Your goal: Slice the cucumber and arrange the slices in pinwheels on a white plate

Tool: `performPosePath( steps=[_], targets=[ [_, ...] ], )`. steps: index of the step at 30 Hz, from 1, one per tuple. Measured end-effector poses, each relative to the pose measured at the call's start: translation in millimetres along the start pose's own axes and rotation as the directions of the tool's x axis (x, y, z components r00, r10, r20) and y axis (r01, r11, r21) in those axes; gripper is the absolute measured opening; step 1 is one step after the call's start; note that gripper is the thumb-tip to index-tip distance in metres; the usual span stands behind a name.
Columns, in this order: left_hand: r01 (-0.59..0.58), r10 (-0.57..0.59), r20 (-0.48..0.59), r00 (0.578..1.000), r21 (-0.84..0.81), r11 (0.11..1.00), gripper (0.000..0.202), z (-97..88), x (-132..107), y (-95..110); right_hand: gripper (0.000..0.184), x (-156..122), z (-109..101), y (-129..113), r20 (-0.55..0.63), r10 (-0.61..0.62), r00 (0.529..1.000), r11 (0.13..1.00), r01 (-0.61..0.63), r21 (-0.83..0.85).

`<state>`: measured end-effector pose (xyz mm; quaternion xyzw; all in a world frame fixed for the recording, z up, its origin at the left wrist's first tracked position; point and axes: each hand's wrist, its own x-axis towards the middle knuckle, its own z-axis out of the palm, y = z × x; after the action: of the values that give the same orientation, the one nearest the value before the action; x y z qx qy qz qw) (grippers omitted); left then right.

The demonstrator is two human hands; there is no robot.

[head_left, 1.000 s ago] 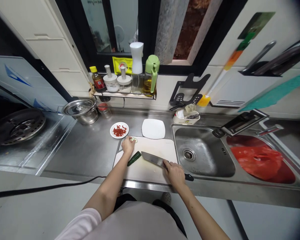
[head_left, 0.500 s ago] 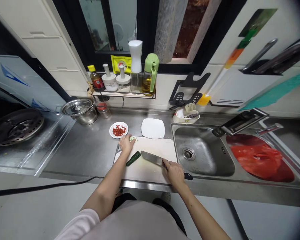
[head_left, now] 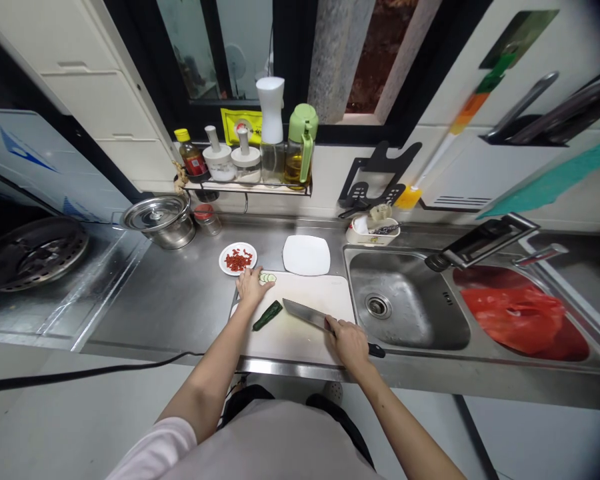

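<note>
My right hand (head_left: 349,343) is wrapped round the black handle of a kitchen knife (head_left: 305,314). Its wide blade points left over the white cutting board (head_left: 325,293). At the board's upper left corner, my left hand (head_left: 251,287) has its thumb and fingers apart beside a few pale cucumber slices (head_left: 268,277); its fingertips seem to touch them. A dark green piece of cucumber (head_left: 267,315) lies on the board between the hands, close to the knife tip. Just behind my left hand stands a small white plate (head_left: 223,265) of red chopped bits.
A square white plate (head_left: 307,255) sits behind the board. To the right is a steel sink (head_left: 410,300), with a red bag (head_left: 515,317) in its second basin. A lidded pot (head_left: 160,220) stands at the left, below a rack of seasoning bottles (head_left: 250,188).
My left hand has shifted very slightly, and the cucumber slices show more clearly in a spread row. The knife and the cucumber piece stay where they were.
</note>
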<state>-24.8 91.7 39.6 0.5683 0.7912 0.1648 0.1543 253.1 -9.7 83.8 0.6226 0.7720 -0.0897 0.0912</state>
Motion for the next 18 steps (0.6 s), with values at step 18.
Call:
performPosePath(
  steps=[18],
  targets=[
    [-0.296, 0.279, -0.099, 0.955, -0.306, 0.905, 0.022, 11.7, -96.8, -15.3, 0.034, 5.2, -13.0, -34.6, 0.146, 0.035, 0.989, 0.968, -0.070, 0.240]
  ],
)
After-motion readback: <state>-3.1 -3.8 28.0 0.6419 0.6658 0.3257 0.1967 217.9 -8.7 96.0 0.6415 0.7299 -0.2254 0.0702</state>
